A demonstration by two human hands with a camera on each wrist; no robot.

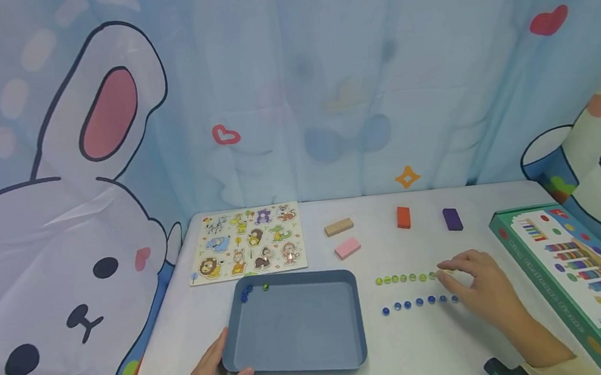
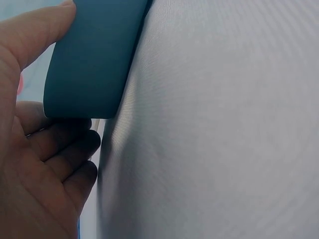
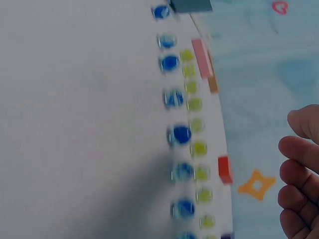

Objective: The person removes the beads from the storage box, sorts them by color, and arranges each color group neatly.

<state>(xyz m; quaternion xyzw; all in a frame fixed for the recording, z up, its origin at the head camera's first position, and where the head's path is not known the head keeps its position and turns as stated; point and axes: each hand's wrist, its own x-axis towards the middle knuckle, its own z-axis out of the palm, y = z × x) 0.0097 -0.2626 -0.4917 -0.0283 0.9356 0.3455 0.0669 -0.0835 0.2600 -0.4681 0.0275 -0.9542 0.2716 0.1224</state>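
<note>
My left hand (image 1: 210, 374) holds the near left corner of a blue-grey tray (image 1: 303, 365), thumb along the front wall and fingers at the left side. In the left wrist view the thumb touches the tray wall (image 2: 94, 64), with the fingers bent beside its corner. Several blue glass beads (image 1: 246, 293) and one green bead (image 1: 266, 287) lie in the tray's far left corner. Over the right end of a row of green glass beads (image 1: 403, 278) is my right hand (image 1: 478, 285), thumb and index finger apart. A row of blue beads (image 1: 419, 302) runs nearer to me.
An animal puzzle board (image 1: 248, 242) lies behind the tray. Beige (image 1: 339, 227), pink (image 1: 348, 248), orange (image 1: 403, 217) and purple (image 1: 452, 219) blocks lie at the back. A green toy box (image 1: 574, 281) stands at the right edge, with a printed curtain (image 1: 345, 85) behind the table.
</note>
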